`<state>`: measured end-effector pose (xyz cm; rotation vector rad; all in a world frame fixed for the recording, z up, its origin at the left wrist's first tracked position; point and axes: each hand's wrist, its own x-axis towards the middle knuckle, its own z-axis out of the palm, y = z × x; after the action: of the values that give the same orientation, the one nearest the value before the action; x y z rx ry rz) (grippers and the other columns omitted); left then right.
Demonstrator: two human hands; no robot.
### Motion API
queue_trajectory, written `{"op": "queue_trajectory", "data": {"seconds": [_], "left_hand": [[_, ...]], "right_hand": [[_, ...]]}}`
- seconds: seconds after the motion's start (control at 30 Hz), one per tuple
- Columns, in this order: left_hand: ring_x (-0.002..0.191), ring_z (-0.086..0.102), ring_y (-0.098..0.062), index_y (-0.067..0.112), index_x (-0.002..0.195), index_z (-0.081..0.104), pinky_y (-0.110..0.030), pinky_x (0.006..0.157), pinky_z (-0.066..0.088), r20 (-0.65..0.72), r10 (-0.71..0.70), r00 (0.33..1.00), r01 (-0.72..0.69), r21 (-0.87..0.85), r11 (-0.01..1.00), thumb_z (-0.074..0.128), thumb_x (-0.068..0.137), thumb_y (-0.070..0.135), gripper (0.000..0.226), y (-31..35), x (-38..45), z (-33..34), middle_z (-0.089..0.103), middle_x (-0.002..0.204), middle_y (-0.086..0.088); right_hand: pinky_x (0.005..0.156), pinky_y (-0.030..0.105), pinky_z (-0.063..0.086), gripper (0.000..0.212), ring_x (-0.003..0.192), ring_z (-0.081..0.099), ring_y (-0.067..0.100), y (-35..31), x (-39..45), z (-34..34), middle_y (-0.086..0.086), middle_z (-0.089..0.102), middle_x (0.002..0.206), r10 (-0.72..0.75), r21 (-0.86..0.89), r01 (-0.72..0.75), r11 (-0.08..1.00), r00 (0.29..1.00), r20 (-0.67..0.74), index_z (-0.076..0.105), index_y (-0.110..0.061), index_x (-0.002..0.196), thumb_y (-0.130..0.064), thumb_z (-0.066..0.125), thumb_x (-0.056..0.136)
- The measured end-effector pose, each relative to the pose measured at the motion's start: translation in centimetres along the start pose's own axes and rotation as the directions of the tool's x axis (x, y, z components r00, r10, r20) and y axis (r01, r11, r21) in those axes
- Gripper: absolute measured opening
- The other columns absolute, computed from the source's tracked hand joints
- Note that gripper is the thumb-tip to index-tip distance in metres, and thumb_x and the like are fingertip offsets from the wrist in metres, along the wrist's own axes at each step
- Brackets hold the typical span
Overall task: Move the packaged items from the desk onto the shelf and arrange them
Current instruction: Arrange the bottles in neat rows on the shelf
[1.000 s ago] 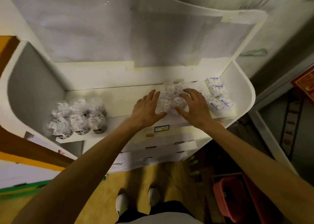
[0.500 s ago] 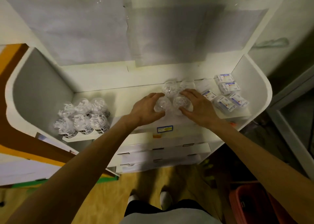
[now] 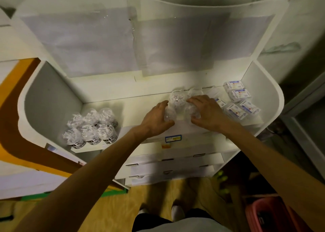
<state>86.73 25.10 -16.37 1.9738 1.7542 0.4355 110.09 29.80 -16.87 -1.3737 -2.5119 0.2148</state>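
On the white shelf, both my hands close in on a cluster of clear plastic jars near the middle right. My left hand curls round the near left jar. My right hand curls over the near right jar. Two more clear jars stand just behind them, against the back. A group of several clear jars with barcode labels stands at the shelf's left end. Small white boxes with blue and red print lie at the right end.
The shelf has curved white side walls and a tall back panel. White drawers sit below it. An orange and brown panel is at the left, a pink basket on the floor at lower right. My feet stand on a yellow floor.
My fingers have curled closer round the two near jars, squeezing the cluster together. The camera has tilted so the shelf sits lower in view.
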Motion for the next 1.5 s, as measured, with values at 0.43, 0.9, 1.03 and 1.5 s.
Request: {"op": "queue_trajectory", "data": {"seconds": [0.43, 0.9, 1.03, 1.5], "left_hand": [[0.121, 0.055, -0.023, 0.014, 0.148, 0.036, -0.030, 0.088, 0.046, -0.129, -0.139, 0.982, 0.116, -0.173, 0.978, 0.078, 0.080, 0.035, 0.082, -1.1, -0.5, -0.5, 0.050, 0.142, -0.004], [0.116, 0.056, -0.024, 0.013, 0.146, 0.038, -0.037, 0.095, 0.052, -0.047, -0.238, 0.970, 0.203, -0.380, 0.902, 0.082, 0.079, 0.023, 0.080, -3.2, -0.9, -1.2, 0.055, 0.132, -0.003], [0.126, 0.050, -0.022, 0.015, 0.148, 0.039, -0.034, 0.100, 0.046, -0.017, -0.264, 0.964, 0.230, -0.440, 0.868, 0.081, 0.080, 0.019, 0.080, -4.0, -1.1, -1.5, 0.047, 0.143, -0.003], [0.122, 0.053, -0.024, 0.016, 0.147, 0.037, -0.039, 0.102, 0.048, -0.014, -0.265, 0.964, 0.240, -0.375, 0.895, 0.085, 0.077, 0.031, 0.086, -4.5, -1.5, -1.3, 0.048, 0.142, -0.002]], "right_hand": [[0.118, 0.046, 0.026, 0.069, 0.146, 0.031, 0.023, -1.1, 7.1, 0.1, 0.002, 0.035, 0.159, -0.030, -0.022, 0.034, 0.999, 0.986, 0.161, 0.037, -0.025, 0.152, -0.039, 0.064, 0.090], [0.114, 0.048, 0.030, 0.066, 0.139, 0.040, 0.026, -1.7, 8.7, 0.4, 0.004, 0.046, 0.151, -0.065, -0.044, 0.074, 0.996, 0.982, 0.174, 0.047, -0.022, 0.145, -0.055, 0.055, 0.089], [0.117, 0.046, 0.027, 0.062, 0.139, 0.040, 0.023, -1.9, 8.8, -0.2, 0.001, 0.046, 0.152, -0.126, -0.036, 0.139, 0.990, 0.959, 0.253, 0.046, -0.027, 0.146, -0.039, 0.063, 0.088], [0.115, 0.043, 0.034, 0.070, 0.143, 0.037, 0.024, -2.1, 9.0, -1.9, 0.001, 0.039, 0.158, -0.146, -0.007, 0.160, 0.987, 0.916, 0.373, 0.038, -0.030, 0.152, -0.035, 0.064, 0.088]]}}
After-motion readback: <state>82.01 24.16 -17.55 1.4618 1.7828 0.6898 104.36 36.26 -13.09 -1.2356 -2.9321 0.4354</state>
